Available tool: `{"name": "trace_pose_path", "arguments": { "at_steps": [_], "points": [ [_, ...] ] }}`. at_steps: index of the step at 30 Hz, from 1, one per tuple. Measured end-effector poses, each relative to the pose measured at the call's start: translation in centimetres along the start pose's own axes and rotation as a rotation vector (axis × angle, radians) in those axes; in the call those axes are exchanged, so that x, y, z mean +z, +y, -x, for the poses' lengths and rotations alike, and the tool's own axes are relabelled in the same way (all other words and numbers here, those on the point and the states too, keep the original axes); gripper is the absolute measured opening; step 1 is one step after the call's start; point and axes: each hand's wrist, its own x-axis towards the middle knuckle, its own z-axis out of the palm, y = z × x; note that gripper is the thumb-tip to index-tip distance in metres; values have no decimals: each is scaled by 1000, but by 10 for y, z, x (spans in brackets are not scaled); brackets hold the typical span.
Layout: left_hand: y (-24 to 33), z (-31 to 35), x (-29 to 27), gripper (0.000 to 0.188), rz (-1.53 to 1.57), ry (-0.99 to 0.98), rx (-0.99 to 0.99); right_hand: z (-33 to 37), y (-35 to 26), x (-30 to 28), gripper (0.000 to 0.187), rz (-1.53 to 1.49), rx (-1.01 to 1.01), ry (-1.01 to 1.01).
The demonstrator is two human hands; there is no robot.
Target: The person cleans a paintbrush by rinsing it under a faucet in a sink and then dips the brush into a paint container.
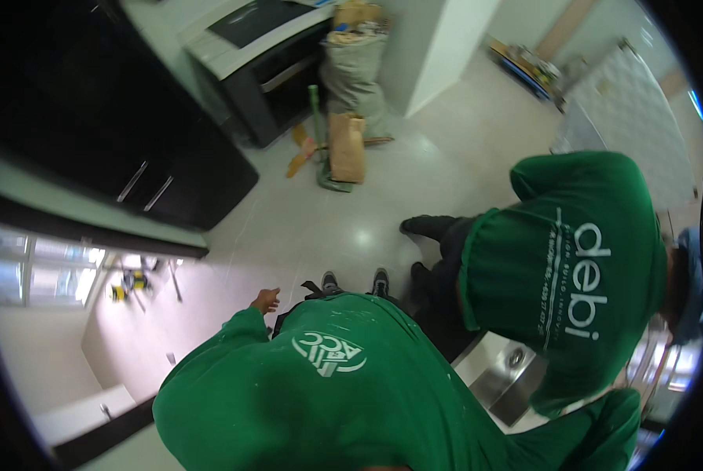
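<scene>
My left hand (267,301) hangs low beside my hip, its fingers loosely apart with nothing in them. A dark strap end (312,289) sticks out from my waist close to it. My right arm, in a green sleeve (579,428), reaches out to the right, and its hand does not show. Between that arm and my body is a counter with a steel sink (510,378). A co-worker in a green shirt (560,251) stands close on my right, back turned and leaning over, with hands hidden from view.
Ahead stand a grey sack (355,74) stuffed with scraps, a brown paper bag (347,147) and a built-in oven (289,78). Dark cabinets (92,118) rise on the left. A yellow-black tool on a stand (135,281) is beyond. A wrapped mattress (634,110) leans far right.
</scene>
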Motion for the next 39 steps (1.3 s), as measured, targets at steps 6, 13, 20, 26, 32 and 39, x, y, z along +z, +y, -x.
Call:
{"name": "trace_pose_path", "arguments": {
  "at_steps": [6,13,20,26,32,39],
  "points": [
    [66,-25,9,51,-121,-44,30,-7,5,8,43,-169,297,-221],
    [149,-51,0,42,-101,-36,253,-16,3,34,45,-264,407,-296],
    [157,-80,12,42,-171,-90,349,-6,-15,33,46,-379,751,-374],
    [126,-87,9,50,-303,-202,133,56,-50,101,41,-413,1685,108],
    [167,-98,36,49,-386,-280,150,90,-76,236,37,-780,1750,764],
    [198,-119,34,49,-440,-319,179,93,-78,307,36,-810,1777,1087]
  ]
}}
